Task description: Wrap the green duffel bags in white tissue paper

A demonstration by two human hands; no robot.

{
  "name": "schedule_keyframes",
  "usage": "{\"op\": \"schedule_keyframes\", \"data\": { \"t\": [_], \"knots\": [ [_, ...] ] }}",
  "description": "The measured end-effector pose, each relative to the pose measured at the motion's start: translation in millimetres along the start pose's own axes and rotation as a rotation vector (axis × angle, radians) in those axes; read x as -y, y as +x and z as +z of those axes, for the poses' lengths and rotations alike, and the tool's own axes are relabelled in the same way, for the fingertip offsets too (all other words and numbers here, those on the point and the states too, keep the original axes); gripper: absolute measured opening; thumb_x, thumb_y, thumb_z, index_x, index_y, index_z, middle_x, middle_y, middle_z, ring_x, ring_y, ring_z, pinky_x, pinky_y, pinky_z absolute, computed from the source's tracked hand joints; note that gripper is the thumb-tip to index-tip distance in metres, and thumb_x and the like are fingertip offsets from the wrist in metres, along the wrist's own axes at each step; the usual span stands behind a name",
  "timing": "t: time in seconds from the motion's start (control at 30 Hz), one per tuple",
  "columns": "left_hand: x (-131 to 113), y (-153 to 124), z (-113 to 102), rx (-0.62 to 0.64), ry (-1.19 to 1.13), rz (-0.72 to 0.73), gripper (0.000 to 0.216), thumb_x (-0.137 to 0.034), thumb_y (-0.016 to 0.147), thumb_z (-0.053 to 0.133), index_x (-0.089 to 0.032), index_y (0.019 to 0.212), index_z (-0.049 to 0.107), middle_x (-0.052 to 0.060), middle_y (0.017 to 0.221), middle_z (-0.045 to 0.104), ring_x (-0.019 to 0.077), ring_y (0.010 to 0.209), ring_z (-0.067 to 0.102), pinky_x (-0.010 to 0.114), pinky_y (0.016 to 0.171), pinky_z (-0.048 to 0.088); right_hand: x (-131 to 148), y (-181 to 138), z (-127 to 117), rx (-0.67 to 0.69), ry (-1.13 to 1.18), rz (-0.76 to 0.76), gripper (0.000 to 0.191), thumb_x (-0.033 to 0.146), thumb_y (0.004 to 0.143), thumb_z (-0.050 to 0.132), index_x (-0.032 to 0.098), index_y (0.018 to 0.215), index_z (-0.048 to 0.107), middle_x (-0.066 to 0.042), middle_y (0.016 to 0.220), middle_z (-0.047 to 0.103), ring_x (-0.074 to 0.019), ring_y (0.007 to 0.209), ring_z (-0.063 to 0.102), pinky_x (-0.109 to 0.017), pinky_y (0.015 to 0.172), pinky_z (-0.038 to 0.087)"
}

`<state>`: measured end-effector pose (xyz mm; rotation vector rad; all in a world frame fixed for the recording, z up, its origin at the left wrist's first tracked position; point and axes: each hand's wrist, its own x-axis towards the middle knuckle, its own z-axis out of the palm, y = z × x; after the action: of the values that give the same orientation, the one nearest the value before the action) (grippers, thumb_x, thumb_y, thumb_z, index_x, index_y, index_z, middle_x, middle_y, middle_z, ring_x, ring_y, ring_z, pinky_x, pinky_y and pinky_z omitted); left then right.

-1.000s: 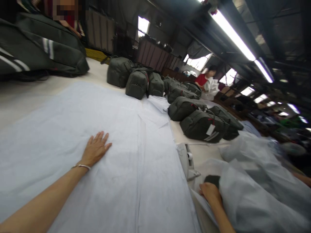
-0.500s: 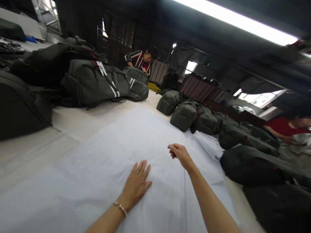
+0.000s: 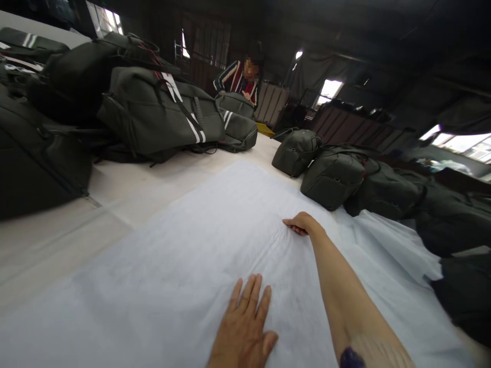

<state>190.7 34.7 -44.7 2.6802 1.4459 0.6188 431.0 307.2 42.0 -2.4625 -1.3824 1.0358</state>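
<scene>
A large thin white sheet [image 3: 184, 240] is spread over the table. My left hand [image 3: 245, 322] lies flat on it near the bottom of the view, fingers stretched out and thumb to the side. Farther forward and to the right, my right hand [image 3: 301, 223] is closed in a pinch on the sheet. Creases run from its fingertips back toward my left hand. Past my right forearm, the sheet's right part is rumpled, with a loose fold [image 3: 399, 240] beside the dark bags.
Dark green bags with white stripes [image 3: 164, 112] stand along the left. A row of similar bags [image 3: 333, 176] lines the right side. At the far end, a person in a striped sleeve [image 3: 230, 76] leans behind a bag. Bare pale tabletop [image 3: 115, 184] shows at left.
The view has turned right and the bags on the right look nearer. My right hand has come down and pinched the sheet, drawing creases. My left hand stays flat, lower in view.
</scene>
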Motion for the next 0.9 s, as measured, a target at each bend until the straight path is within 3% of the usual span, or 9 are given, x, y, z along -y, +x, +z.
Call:
{"op": "schedule_keyframes", "data": {
  "t": [0.1,0.17,0.23,0.4,0.47,0.57,0.73,0.8,0.9],
  "knots": [
    [0,-1,-2,-0.010,0.014,0.010,0.076,-0.046,0.090,0.055,-0.018,0.155,0.025,0.016,0.158,0.028,0.0311,0.146,0.029,0.053,0.112,0.040,-3,5,-6,-0.074,-0.059,0.022,0.041,0.037,0.051,0.091,0.020,0.053,0.054,-0.007,0.055,0.061,-0.0288,0.067,0.066,-0.035,0.058,0.047],
    [-1,-1,-4,-0.005,0.016,0.007,0.076,-0.047,0.091,0.055,-0.019,0.155,0.024,0.014,0.158,0.028,0.0303,0.146,0.030,0.052,0.112,0.040,-10,-2,-7,-0.227,0.001,0.004,0.049,0.041,0.038,0.095,0.019,0.059,0.057,-0.012,0.067,0.066,-0.0382,0.086,0.067,-0.043,0.069,0.050],
    [-2,-1,-8,0.009,0.022,-0.010,0.074,-0.046,0.092,0.055,-0.021,0.155,0.026,0.013,0.158,0.029,0.0297,0.145,0.030,0.052,0.113,0.039,-21,-15,-4,-0.365,0.124,-0.054,0.056,0.047,0.035,0.093,0.018,0.070,0.061,-0.015,0.079,0.068,-0.0409,0.096,0.065,-0.047,0.075,0.052],
    [-3,6,-18,0.044,0.051,-0.018,0.066,-0.041,0.091,0.057,-0.021,0.150,0.036,0.013,0.156,0.035,0.0298,0.144,0.034,0.054,0.115,0.036,-75,-94,4,-0.501,0.418,-0.210,0.062,0.063,0.079,0.056,0.017,0.121,0.053,-0.012,0.117,0.064,-0.0216,0.095,0.068,-0.031,0.071,0.057],
    [-2,9,-24,0.063,0.056,-0.007,0.063,-0.039,0.092,0.056,-0.019,0.149,0.039,0.014,0.155,0.036,0.0295,0.144,0.034,0.053,0.116,0.033,-119,-151,5,-0.556,0.526,-0.254,0.061,0.062,0.082,0.053,0.017,0.124,0.053,-0.011,0.119,0.064,-0.0200,0.096,0.067,-0.029,0.072,0.057],
    [-1,9,-34,0.101,0.038,-0.001,0.060,-0.038,0.094,0.051,-0.015,0.148,0.040,0.016,0.154,0.037,0.0300,0.144,0.034,0.052,0.117,0.029,-211,-263,-1,-0.605,0.565,-0.263,0.053,0.059,0.075,0.064,0.018,0.108,0.065,-0.008,0.104,0.070,-0.0232,0.094,0.066,-0.034,0.080,0.056],
    [1,14,-31,0.037,-0.002,0.044,0.067,-0.043,0.096,0.034,-0.002,0.149,0.031,0.023,0.155,0.034,0.0338,0.146,0.027,0.054,0.119,0.017,-372,-457,-38,-0.755,0.381,0.135,0.045,0.059,0.070,0.064,0.020,0.091,0.073,-0.006,0.091,0.073,-0.0271,0.091,0.066,-0.038,0.089,0.050],
    [1,17,-29,0.019,-0.002,0.057,0.068,-0.043,0.096,0.029,0.000,0.148,0.031,0.024,0.154,0.035,0.0335,0.146,0.026,0.052,0.119,0.015,-422,-503,-53,-0.764,0.417,0.331,0.042,0.056,0.062,0.067,0.020,0.082,0.073,-0.007,0.085,0.073,-0.0289,0.090,0.066,-0.039,0.087,0.051],
    [0,18,-34,0.042,0.034,0.054,0.068,-0.044,0.095,0.028,0.002,0.145,0.036,0.023,0.153,0.037,0.0327,0.146,0.028,0.051,0.119,0.014,-469,-521,-59,-0.715,0.558,0.448,0.036,0.050,0.054,0.070,0.020,0.073,0.071,-0.009,0.084,0.073,-0.0293,0.091,0.066,-0.038,0.081,0.053]
  ]
}}
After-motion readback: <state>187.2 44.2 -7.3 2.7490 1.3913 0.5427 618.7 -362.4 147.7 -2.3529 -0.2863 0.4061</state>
